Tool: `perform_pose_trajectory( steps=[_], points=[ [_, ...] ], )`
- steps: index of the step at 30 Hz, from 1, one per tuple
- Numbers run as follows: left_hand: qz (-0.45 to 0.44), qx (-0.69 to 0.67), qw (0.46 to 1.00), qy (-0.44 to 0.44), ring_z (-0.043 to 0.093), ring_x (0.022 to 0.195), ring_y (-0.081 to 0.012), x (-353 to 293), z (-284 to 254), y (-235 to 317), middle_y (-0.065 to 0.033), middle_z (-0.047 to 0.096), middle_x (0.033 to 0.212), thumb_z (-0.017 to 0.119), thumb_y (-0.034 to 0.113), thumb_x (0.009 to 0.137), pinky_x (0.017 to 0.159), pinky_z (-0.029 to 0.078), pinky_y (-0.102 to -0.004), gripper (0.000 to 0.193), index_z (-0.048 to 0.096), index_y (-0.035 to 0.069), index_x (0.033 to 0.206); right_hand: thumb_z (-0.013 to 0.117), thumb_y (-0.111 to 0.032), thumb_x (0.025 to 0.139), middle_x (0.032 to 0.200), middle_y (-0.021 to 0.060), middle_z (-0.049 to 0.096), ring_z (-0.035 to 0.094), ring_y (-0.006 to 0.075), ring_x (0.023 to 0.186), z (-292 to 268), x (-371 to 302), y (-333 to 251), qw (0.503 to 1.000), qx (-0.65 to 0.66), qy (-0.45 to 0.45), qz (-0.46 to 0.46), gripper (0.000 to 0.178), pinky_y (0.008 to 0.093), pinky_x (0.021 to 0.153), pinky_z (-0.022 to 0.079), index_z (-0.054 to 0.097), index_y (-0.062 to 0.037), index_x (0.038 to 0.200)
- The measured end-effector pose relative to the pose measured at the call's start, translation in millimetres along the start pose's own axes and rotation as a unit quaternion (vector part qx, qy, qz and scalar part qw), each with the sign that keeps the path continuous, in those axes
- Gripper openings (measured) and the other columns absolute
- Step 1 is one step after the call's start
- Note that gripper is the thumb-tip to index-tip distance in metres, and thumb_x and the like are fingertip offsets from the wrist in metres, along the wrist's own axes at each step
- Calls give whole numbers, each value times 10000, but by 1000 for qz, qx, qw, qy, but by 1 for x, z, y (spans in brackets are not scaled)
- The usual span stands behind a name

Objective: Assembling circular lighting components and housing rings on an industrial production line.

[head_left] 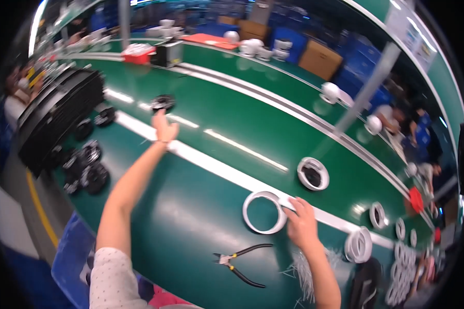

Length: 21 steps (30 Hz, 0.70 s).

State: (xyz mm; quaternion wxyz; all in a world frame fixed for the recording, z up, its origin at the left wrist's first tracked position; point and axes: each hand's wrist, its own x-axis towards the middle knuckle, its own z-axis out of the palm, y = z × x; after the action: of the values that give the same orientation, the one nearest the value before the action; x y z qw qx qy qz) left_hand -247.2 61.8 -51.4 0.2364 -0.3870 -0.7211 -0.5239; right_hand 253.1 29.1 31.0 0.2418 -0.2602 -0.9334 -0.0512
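My left hand (164,129) reaches far out over the green conveyor, its fingers closed at the near edge of a black round part (163,101); blur hides the exact grip. Nearer to me, my right hand (302,224) pinches the right side of a white ring (248,216), which lies by the white rail. Diagonal-cutting pliers (225,259) with black and yellow handles rest on the bench, jaws pointing left. Beside my right forearm is a spread of thin white cable ties (305,273). Another white ring (313,174) with a black part inside sits on the conveyor.
Several black round parts (90,172) lie at the left, near a stack of black trays (62,110). More white rings (358,245) stand at the right, by a black object (366,280). A metal post (371,85) rises beyond the conveyor. Other people work at the far sides.
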Motion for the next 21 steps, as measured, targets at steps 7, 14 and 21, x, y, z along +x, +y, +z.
perform_pose_trajectory(
  steps=[7,14,21],
  points=[
    [10,332,915,-228,204,1251,-283,43,-6,-41,-89,301,1318,654,211,677,934,328,-481,634,356,85,1223,679,-273,640,944,109,553,508,270,874,39,23,-62,987,155,-44,-11,346,360,748,404,572,-25,855],
    [65,405,865,-288,457,1078,-205,61,27,-42,-45,536,1027,484,31,755,872,367,-489,252,497,105,995,593,-152,689,687,66,509,499,223,670,49,-2,-61,989,129,-62,20,116,334,630,363,543,-50,665],
    [138,287,901,-293,560,821,-304,56,2,-10,-118,593,843,678,61,623,709,451,-389,302,549,69,897,583,-87,666,722,55,511,501,221,642,39,-10,-48,990,142,-15,-7,99,311,636,379,533,-30,730]
  ],
)
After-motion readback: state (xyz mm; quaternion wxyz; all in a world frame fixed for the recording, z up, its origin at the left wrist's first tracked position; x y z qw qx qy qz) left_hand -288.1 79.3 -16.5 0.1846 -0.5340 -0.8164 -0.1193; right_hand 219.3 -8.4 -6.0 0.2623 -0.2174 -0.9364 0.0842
